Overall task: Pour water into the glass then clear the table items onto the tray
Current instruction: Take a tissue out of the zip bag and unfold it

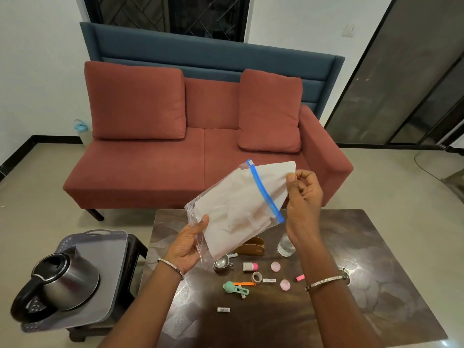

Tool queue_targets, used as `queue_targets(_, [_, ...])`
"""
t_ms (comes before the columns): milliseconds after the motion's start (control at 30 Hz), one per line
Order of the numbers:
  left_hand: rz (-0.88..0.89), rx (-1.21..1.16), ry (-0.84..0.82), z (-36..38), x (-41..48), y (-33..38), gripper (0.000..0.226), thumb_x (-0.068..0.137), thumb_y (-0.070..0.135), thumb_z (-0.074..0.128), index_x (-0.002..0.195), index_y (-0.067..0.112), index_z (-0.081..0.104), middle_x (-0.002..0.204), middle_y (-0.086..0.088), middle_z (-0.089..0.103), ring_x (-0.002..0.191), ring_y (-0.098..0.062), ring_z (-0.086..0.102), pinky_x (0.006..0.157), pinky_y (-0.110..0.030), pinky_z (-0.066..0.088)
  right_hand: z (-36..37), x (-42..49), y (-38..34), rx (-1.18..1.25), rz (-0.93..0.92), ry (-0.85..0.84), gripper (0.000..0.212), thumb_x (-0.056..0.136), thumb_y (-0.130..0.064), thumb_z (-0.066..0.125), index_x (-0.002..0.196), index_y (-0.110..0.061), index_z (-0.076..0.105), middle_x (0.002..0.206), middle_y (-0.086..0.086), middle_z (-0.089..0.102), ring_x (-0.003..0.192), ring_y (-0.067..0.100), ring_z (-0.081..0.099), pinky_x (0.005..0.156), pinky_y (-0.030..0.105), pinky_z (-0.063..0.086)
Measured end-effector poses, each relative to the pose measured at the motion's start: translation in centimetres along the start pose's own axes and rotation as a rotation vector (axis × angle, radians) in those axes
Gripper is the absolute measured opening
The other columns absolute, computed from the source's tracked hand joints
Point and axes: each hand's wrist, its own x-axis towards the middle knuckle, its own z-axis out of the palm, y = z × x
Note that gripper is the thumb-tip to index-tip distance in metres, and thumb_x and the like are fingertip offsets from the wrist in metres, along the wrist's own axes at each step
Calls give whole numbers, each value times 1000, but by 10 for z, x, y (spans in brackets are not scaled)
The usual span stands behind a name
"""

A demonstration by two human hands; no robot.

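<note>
Zip bag (236,209) slants up-right, left hand (187,243) gripping its base, right hand (302,194) pinching protruding paper (273,177); tray (110,237) lower left, nearer left hand.

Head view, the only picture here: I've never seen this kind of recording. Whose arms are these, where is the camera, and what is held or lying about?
There is no machine here. A person wears a camera on the head, looking forward and down, so the two arms reaching in from below are their own. The left hand grips the lower end of a clear zip bag with a blue seal. The right hand pinches the white sheets sticking out of its top. Below, the dark table carries a glass of water, a small steel cup and little pink and green bits. On the left, a grey tray holds a steel kettle.
</note>
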Motion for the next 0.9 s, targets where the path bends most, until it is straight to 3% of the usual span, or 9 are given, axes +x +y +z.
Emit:
queue_targets(133, [6, 18, 8, 3, 0, 5, 54, 83, 13, 66, 134, 2, 53, 130, -20, 61, 120, -32, 60, 94, -54, 51, 6, 4, 0, 26, -3, 11, 7, 100, -20, 58, 94, -23, 60, 81, -11, 73, 77, 3, 66, 66, 19, 55])
queue_targets(267, [-75, -73, -66, 0, -2, 11, 52, 88, 23, 65, 135, 6, 53, 134, -20, 58, 123, -38, 57, 89, -61, 51, 14, 8, 0, 59, 29, 20, 4, 99, -20, 59, 96, -21, 61, 84, -11, 74, 80, 4, 69, 73, 25, 56])
queue_targets(333, [-124, -119, -131, -3, -5, 14, 55, 89, 28, 67, 138, 8, 51, 139, -20, 54, 127, -39, 52, 94, -62, 48, 17, 11, 0, 39, 84, 12, 6, 99, -25, 59, 99, -19, 62, 85, -12, 75, 82, 6, 70, 78, 36, 60])
queue_targets(433, [-142, -134, -171, -6, -9, 15, 64, 82, 8, 71, 140, 4, 45, 137, -24, 54, 124, -42, 55, 87, -57, 54, 23, 11, -1, 48, 174, -16, 12, 98, -27, 61, 103, -16, 62, 92, -5, 74, 94, 20, 67, 94, 56, 54])
queue_targets(533, [-127, -91, -165, -8, -9, 15, 63, 80, -8, 65, 139, 0, 46, 132, -26, 57, 117, -42, 60, 78, -51, 57, 30, 10, -4, 37, 214, -23, 15, 96, -30, 63, 102, -16, 63, 93, -6, 75, 96, 21, 70, 91, 52, 57])
queue_targets(700, [-93, -86, -150, -16, -10, 24, 57, 83, -5, 61, 138, 2, 47, 133, -24, 58, 116, -40, 61, 76, -50, 58, 26, 5, -2, -36, 343, -172, 38, 82, -35, 78, 112, -13, 70, 100, 1, 78, 91, 18, 75, 79, 36, 61])
queue_targets(800, [-89, -86, -152, -25, -10, 27, 55, 85, -3, 60, 139, 2, 47, 135, -24, 56, 121, -41, 57, 84, -54, 56, 21, -2, 6, -69, 423, -248, 31, 80, -33, 78, 103, -13, 75, 100, 5, 79, 92, 24, 76, 83, 36, 61])
queue_targets(900, [-102, -74, -157, -32, -11, 27, 55, 87, -3, 59, 139, 2, 46, 137, -24, 54, 124, -41, 55, 85, -53, 56, 21, -6, 12, -59, 433, -217, 23, 86, -27, 74, 102, -9, 75, 100, 8, 78, 96, 27, 75, 86, 40, 61])
